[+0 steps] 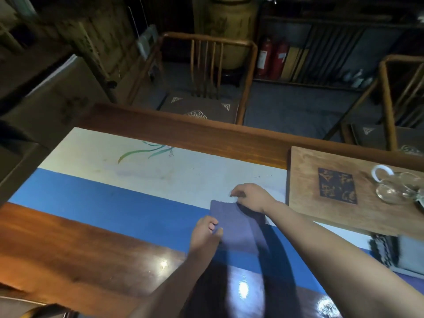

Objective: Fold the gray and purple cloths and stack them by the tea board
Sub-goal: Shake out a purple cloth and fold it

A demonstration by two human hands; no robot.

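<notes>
The purple cloth (236, 226) lies folded into a narrow rectangle on the blue and white table runner (114, 198), left of the wooden tea board (325, 203). My left hand (205, 232) pinches the cloth's left edge with thumb and fingers. My right hand (251, 196) rests on the cloth's far right corner, fingers curled down on it. A dark gray cloth (383, 249) lies blurred at the right, just in front of the tea board's near edge.
Glass teaware (394, 187) stands on the tea board's right part. The runner lies on a polished wooden table (68, 249). Two wooden chairs (206, 76) stand beyond the table's far edge, with red fire extinguishers (273, 58) behind them.
</notes>
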